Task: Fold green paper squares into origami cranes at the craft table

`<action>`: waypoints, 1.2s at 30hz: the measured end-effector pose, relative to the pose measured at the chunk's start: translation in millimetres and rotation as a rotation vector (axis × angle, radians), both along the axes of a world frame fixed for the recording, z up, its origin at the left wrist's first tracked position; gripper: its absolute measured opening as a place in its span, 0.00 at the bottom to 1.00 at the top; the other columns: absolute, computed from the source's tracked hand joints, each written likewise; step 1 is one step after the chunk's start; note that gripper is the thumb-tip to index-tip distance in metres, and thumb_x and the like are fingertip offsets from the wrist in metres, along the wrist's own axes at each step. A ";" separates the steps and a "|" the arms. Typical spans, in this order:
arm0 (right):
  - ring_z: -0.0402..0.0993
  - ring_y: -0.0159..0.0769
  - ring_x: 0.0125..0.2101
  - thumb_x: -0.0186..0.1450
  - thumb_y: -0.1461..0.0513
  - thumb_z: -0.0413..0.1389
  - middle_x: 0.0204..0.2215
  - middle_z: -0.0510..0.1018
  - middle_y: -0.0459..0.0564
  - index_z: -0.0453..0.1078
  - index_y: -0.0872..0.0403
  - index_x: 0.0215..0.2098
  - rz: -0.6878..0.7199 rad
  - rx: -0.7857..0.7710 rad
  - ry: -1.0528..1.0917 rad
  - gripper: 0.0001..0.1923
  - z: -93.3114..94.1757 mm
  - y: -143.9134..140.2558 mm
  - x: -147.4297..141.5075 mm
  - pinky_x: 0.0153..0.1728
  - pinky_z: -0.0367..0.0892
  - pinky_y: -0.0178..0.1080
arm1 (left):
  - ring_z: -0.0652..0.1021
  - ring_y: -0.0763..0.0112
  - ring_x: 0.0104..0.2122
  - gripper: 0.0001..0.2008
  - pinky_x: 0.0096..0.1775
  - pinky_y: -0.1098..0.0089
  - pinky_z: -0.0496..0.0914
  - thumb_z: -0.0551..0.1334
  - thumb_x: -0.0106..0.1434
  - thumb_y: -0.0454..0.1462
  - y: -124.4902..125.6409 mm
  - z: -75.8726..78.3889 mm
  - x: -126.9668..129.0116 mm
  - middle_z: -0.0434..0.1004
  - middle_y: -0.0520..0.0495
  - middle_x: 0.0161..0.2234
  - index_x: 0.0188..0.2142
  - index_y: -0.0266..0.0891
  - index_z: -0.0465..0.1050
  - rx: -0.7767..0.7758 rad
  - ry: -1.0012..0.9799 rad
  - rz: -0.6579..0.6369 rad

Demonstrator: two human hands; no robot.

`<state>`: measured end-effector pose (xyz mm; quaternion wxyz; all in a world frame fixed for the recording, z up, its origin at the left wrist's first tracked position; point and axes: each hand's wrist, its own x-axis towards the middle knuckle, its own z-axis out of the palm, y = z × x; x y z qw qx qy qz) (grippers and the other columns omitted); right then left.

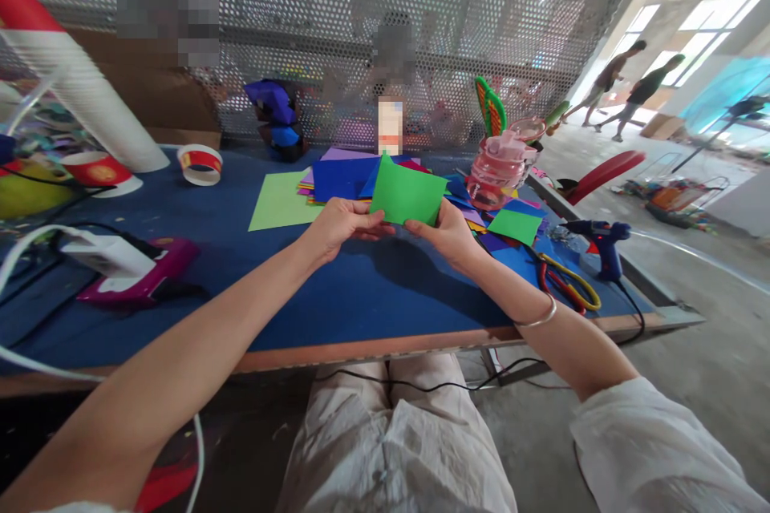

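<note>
Both hands hold a green sheet of paper [407, 191] above the blue tabletop. My left hand [344, 223] pinches its lower left corner between thumb and fingers. On the other side, my right hand [446, 234] grips the lower right edge, thumb in front. Behind the sheet lies a pile of coloured paper, with a blue sheet [344, 179] on top and a light green sheet [277, 200] to its left. Another green piece of paper [515, 225] rests right of my right hand.
Scissors [569, 282] and a blue glue gun [606, 247] lie at the right. A pink bottle [496, 172] stands behind them. Stacked paper cups [90, 80], a cut cup ring [200, 165] and a power strip [141, 272] with cables occupy the left. Perforated metal [289, 24] closes the back.
</note>
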<state>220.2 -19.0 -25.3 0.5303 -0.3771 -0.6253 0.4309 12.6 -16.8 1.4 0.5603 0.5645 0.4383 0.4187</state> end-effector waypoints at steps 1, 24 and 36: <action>0.75 0.45 0.50 0.50 0.50 0.71 0.51 0.79 0.55 0.68 0.52 0.49 -0.005 0.000 -0.003 0.33 -0.2 0.1 0.0 0.49 0.74 0.45 | 0.86 0.53 0.38 0.24 0.41 0.62 0.80 0.81 0.38 0.52 0.5 -0.8 0.0 0.86 0.40 0.29 0.28 0.38 0.83 -0.002 0.002 -0.003; 0.75 0.47 0.51 0.50 0.52 0.72 0.51 0.79 0.56 0.68 0.53 0.52 0.047 0.081 -0.139 0.35 -4.0 -1.5 -1.2 0.55 0.71 0.49 | 0.83 0.61 0.27 0.24 0.34 0.64 0.80 0.81 0.36 0.47 -4.6 -3.0 2.9 0.84 0.42 0.27 0.29 0.35 0.82 -0.031 0.116 -0.104; 0.74 0.34 0.25 0.47 0.61 0.73 0.26 0.79 0.41 0.66 0.50 0.44 0.357 -0.314 -0.283 0.30 1.9 3.8 17.5 0.23 0.68 0.35 | 0.79 0.65 0.19 0.17 0.21 0.72 0.67 0.76 0.46 0.51 -28.0 27.4 -32.6 0.78 0.48 0.18 0.17 0.43 0.79 0.045 0.732 -0.426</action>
